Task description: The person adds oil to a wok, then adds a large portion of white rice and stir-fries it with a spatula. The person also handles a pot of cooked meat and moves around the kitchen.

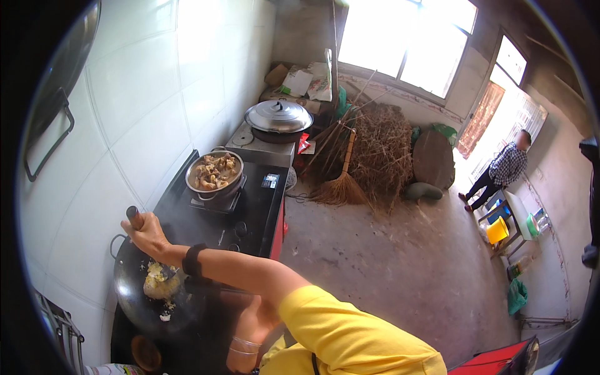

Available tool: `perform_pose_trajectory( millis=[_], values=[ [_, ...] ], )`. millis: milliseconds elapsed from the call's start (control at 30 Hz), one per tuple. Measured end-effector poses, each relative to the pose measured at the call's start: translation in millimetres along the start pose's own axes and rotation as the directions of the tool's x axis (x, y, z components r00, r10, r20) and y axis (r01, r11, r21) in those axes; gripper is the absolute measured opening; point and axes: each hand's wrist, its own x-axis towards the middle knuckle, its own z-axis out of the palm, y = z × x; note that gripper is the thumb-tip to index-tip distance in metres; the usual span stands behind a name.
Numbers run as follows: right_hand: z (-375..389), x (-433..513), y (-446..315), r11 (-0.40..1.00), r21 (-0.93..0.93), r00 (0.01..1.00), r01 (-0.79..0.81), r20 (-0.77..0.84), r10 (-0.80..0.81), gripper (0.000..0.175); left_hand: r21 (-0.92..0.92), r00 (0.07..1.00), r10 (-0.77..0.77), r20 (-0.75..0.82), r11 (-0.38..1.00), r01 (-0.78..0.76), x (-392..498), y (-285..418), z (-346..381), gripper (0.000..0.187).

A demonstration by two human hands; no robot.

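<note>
My right hand (149, 234) grips the dark handle of a spatula (134, 216) above a black wok (136, 304) on the stove. The spatula's metal end is in a clump of yellow and white food (161, 283), which looks like egg with rice. Small crumbs of it lie on the wok's surface. My left hand (257, 316), with thin bracelets at the wrist, is low in front of my body beside the wok. My right forearm partly hides it, so I cannot tell whether it holds anything.
A steel pot of chunky food (214, 172) sits on a burner of the black stove (262, 197). Beyond it stands a lidded pan (279, 117). A straw broom (344, 185) leans by piled brushwood (382, 145). A person (506, 164) stands near the doorway, beside a small table (522, 222).
</note>
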Motion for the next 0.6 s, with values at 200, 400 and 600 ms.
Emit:
perform_pose_trajectory(
  millis=[200, 400, 600],
  values=[
    [-1.2, -5.4, 0.2, 0.999, -0.026, 0.999, 0.033, -0.03, -0.034, 0.046, -0.006, 0.999, -0.011, -0.05, 1.0, 0.01, -5.5, -3.8, -2.4, 0.039],
    [-0.5, -6.8, 1.6, 1.0, -0.003, 0.999, 0.023, -0.022, -0.023, 0.044, 0.014, 0.999, -0.008, -0.032, 1.0, 0.008, -9.2, -2.7, 6.8, 0.04],
    [-2.3, -11.0, 1.2, 0.999, 0.023, 0.999, 0.046, -0.014, -0.045, 0.044, 0.028, 0.999, -0.027, -0.017, 0.999, 0.028, -16.4, 0.0, 23.2, 0.025]
  ],
)
